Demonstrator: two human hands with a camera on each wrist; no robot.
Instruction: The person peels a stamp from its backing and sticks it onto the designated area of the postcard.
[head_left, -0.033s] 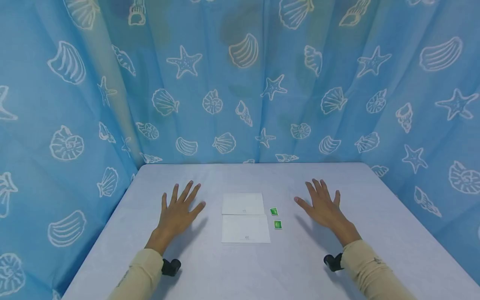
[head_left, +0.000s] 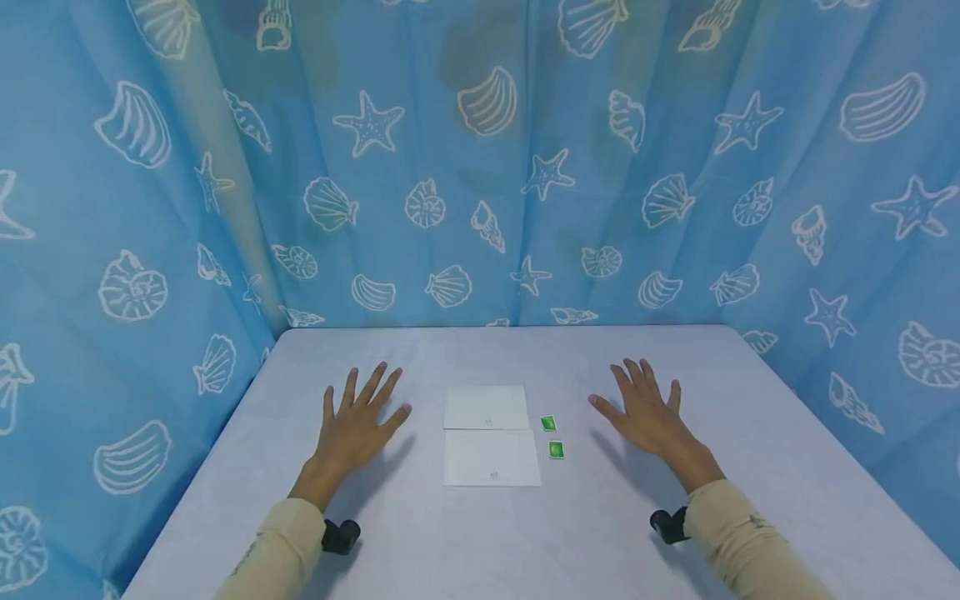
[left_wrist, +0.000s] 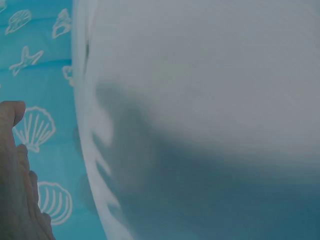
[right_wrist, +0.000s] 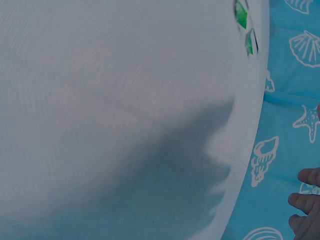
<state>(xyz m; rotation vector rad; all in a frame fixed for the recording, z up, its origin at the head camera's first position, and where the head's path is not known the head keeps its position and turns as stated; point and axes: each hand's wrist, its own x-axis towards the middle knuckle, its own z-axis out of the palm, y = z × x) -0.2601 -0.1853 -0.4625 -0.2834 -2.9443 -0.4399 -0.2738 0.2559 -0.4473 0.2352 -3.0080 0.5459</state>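
My left hand [head_left: 352, 429] hovers over the left side of the table, fingers spread and holding nothing. Across from it, my right hand [head_left: 648, 417] is likewise spread and empty, with its shadow below. Between them lie two white paper rectangles, a far one [head_left: 486, 407] and a near one [head_left: 491, 457], edge to edge, each with a tiny grey mark near its lower edge. Just right of these are two small green, stamp-like squares with pale borders, one farther [head_left: 548, 423] and one nearer [head_left: 556, 450]. Both squares also appear in the right wrist view.
A white cloth-covered table [head_left: 480, 542] spans the space in front of me. Blue curtains [head_left: 480, 208] with white shells and starfish stand behind it and along both sides. A small black device [head_left: 341, 537] is worn at the left wrist, another [head_left: 669, 526] at the right.
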